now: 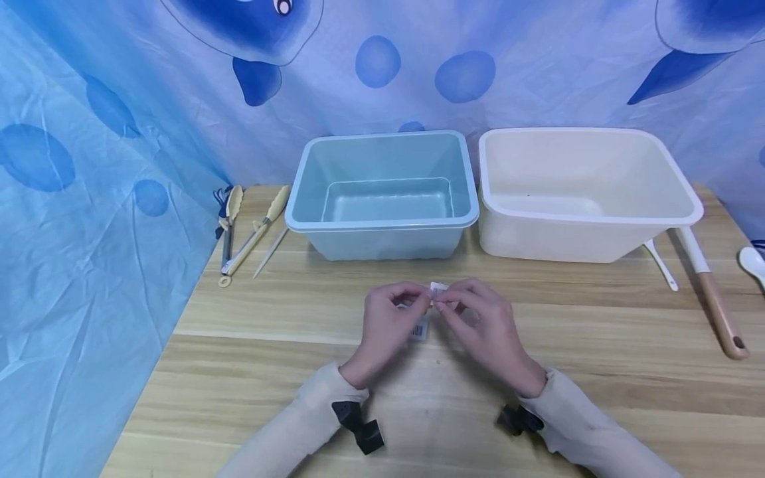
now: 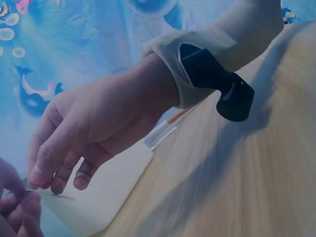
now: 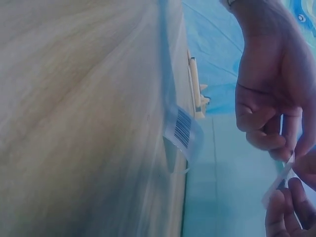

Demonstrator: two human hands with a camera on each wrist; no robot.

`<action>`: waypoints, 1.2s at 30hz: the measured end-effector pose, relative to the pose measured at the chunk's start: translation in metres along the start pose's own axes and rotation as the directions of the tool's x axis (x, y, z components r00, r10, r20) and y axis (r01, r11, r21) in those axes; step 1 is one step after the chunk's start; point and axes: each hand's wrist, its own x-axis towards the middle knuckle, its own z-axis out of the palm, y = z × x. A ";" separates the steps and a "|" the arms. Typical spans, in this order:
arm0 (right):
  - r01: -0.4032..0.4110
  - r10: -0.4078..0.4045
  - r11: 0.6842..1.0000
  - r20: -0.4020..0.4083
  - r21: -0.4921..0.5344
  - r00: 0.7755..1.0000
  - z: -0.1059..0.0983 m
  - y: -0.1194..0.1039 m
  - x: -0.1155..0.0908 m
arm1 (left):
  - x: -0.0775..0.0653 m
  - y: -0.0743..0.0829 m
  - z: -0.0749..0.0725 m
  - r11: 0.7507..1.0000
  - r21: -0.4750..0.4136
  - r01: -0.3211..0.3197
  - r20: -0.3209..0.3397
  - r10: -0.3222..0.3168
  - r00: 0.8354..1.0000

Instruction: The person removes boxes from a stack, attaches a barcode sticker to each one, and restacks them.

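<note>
Close together over the middle of the wooden table, my left hand (image 1: 385, 325) and right hand (image 1: 491, 328) meet at the fingertips. Both pinch a small white printed piece (image 1: 438, 288) between thumb and forefinger. In the right wrist view this thin, pale piece (image 3: 274, 189) spans the gap between the two hands; its exact kind cannot be told. Beneath my left hand lies a small, clear-edged piece with a barcode label (image 1: 420, 329), partly covered by the fingers. From the right wrist, the barcode piece (image 3: 182, 129) looks curled up off the tabletop.
Behind the hands stand a light blue bin (image 1: 382, 226) and a white bin (image 1: 588, 232). Tongs (image 1: 257, 232) and a thin stick (image 1: 270, 253) lie at left. At right are a slim white handle (image 1: 661, 265), a wood-ended handle (image 1: 714, 299) and a white spoon (image 1: 752, 261).
</note>
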 end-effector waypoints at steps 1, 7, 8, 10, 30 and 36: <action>0.004 -0.004 1.000 -0.002 0.001 1.000 0.000 0.000 0.000 | 0.000 0.000 -0.001 1.000 -0.008 0.005 -0.012 -0.005 1.000; -0.165 0.166 0.984 -0.004 0.061 0.986 -0.005 0.002 0.002 | -0.002 -0.002 -0.006 0.999 -0.045 -0.007 -0.066 0.004 0.998; -0.223 0.223 0.971 0.003 0.084 0.975 -0.006 0.002 0.002 | -0.003 -0.003 -0.007 0.999 -0.052 -0.010 -0.072 0.006 0.997; -0.338 0.336 0.931 0.040 0.139 0.941 -0.008 0.003 0.003 | -0.004 -0.004 -0.010 0.998 -0.068 -0.016 -0.082 0.011 0.997; -0.421 0.387 0.891 0.197 0.171 0.901 0.033 0.007 0.037 | 0.011 -0.035 -0.054 0.993 0.112 -0.022 -0.170 0.041 0.985; -0.412 0.376 0.898 0.222 0.152 0.900 0.049 0.011 0.049 | 0.027 -0.045 -0.061 0.980 0.193 -0.043 -0.206 0.083 0.975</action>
